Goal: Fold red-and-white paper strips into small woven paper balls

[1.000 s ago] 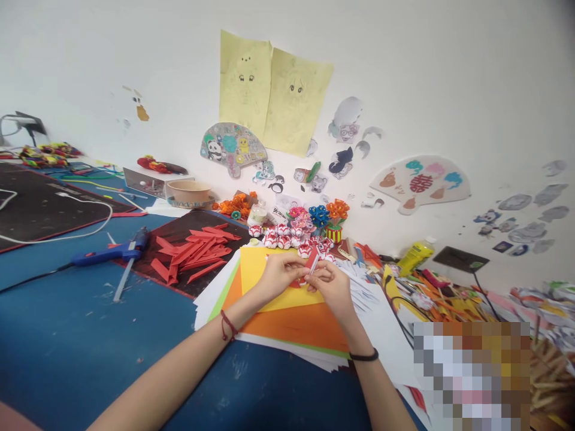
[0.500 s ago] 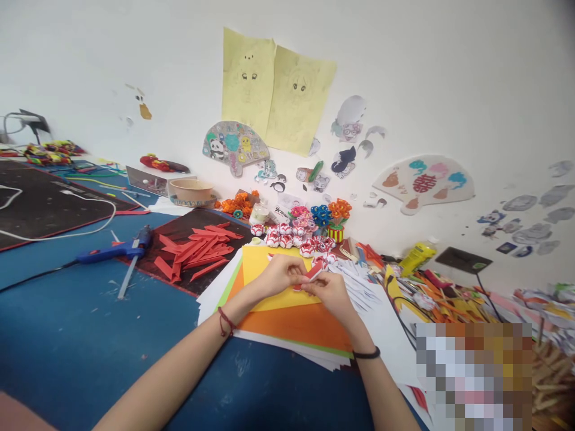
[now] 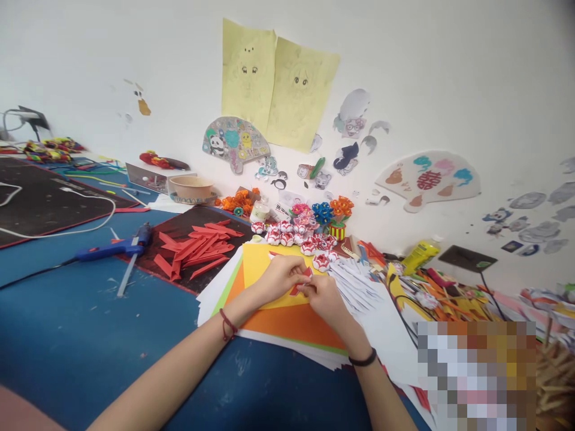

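Note:
Both hands meet over the yellow sheet (image 3: pixel 256 263) on a stack of coloured paper. My left hand (image 3: pixel 285 278) pinches a small folded red paper strip (image 3: pixel 294 291) from the left. From the right, my right hand (image 3: pixel 324 296) grips the same strip with bent fingers. Much of the strip is hidden behind the fingers. Just beyond the hands stand several red-and-white paper flowers (image 3: pixel 321 261). A thin red-and-white piece lies on the yellow sheet by my left hand. White folded strips (image 3: pixel 354 284) lie right of my right hand.
Red folded strips (image 3: pixel 197 248) are heaped on a dark mat at left, beside a blue glue gun (image 3: pixel 112 248). A bowl (image 3: pixel 191 188) and bead flowers (image 3: pixel 322 214) stand along the wall. Paper scraps and a yellow bottle (image 3: pixel 420 256) are at right.
The strip has turned between my fingers, and less of it shows. My right hand has shifted slightly left and closer to my left hand, uncovering more of the nearest paper flower.

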`<state>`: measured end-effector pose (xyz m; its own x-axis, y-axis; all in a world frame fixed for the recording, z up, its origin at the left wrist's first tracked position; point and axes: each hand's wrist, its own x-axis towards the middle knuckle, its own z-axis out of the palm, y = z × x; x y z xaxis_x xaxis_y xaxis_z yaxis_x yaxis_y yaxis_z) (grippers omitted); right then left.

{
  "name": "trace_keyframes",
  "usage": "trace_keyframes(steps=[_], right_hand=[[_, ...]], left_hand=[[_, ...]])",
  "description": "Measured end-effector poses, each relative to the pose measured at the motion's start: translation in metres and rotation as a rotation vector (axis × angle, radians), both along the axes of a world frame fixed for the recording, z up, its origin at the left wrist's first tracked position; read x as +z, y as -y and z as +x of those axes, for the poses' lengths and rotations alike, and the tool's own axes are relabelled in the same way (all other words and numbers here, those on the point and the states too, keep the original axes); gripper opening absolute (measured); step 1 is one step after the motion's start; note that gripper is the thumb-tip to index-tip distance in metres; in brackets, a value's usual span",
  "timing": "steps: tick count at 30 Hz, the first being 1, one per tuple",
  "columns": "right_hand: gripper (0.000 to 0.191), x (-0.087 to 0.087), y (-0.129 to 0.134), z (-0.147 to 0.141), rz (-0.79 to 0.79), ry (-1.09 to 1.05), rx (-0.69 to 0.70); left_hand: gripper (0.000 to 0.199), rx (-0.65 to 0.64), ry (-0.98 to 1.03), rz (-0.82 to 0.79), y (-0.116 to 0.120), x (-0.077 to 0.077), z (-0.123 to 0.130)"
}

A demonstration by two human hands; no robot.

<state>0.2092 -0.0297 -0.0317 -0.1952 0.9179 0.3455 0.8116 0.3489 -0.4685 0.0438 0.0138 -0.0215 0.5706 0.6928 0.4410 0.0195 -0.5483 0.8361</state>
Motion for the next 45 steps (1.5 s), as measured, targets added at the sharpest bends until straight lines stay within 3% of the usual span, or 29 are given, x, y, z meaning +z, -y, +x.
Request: trace_keyframes(steps=[7, 12, 20, 28, 36, 41, 45], right_hand=[[0.017, 0.0, 0.0, -0.003, 0.018, 0.031, -0.059], [0.026, -0.001, 0.0, -0.003, -0.057, -0.096, 0.014], [0.033, -0.001, -0.001, -0.004, -0.114, -0.154, -0.02], [0.023, -0.004, 0.0, -0.006, 0.032, 0.037, -0.053], [0.024, 0.001, 0.002, -0.007, -0.003, 0.019, 0.003], [0.023, 0.002, 0.003, -0.008, 0.002, -0.054, -0.005], [0.022, 0.004, 0.005, -0.008, 0.058, -0.117, 0.003]], left_hand=[[0.016, -0.003, 0.008, -0.037, -0.002, -0.004, 0.001], [0.015, -0.002, -0.002, -0.035, -0.003, -0.004, 0.001], [0.021, 0.055, -0.078, 0.046, -0.001, -0.002, 0.001], [0.021, 0.088, -0.093, 0.077, 0.0, 0.0, 0.001], [0.018, 0.073, -0.116, 0.099, -0.002, 0.0, -0.001], [0.015, 0.071, -0.083, 0.033, 0.0, 0.005, -0.001], [0.026, 0.066, 0.021, -0.123, 0.003, 0.013, -0.001]])
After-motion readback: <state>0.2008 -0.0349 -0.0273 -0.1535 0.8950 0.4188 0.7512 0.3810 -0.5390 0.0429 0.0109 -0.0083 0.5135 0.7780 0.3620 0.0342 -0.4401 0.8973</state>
